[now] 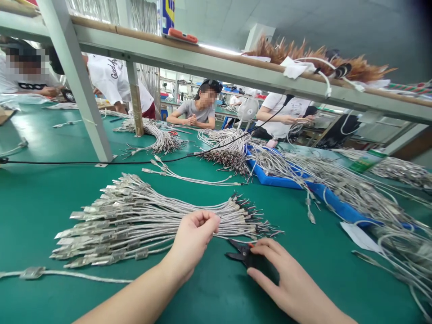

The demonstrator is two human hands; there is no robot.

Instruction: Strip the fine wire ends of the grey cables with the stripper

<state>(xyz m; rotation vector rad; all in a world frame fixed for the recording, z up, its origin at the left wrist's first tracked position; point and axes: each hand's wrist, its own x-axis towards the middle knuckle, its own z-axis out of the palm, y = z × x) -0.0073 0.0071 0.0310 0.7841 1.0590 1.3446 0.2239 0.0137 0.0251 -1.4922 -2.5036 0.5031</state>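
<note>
Your left grip (194, 240) curls closed against the fanned cable bundle (141, 225), though whether it pinches a wire you cannot tell. Your right grip (286, 279), fingers spread, rests by small black cutters (240, 254), which sit just beside the wire ends (261, 227), handy to reach.

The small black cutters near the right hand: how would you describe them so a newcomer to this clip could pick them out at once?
On the green workbench, find the nearest fan of silver cables. Just below its wire-tipped ends lie small black side cutters with a fleck of red, partly under the right hand. The scissors farther up the bench have red handles; these are black.
</note>
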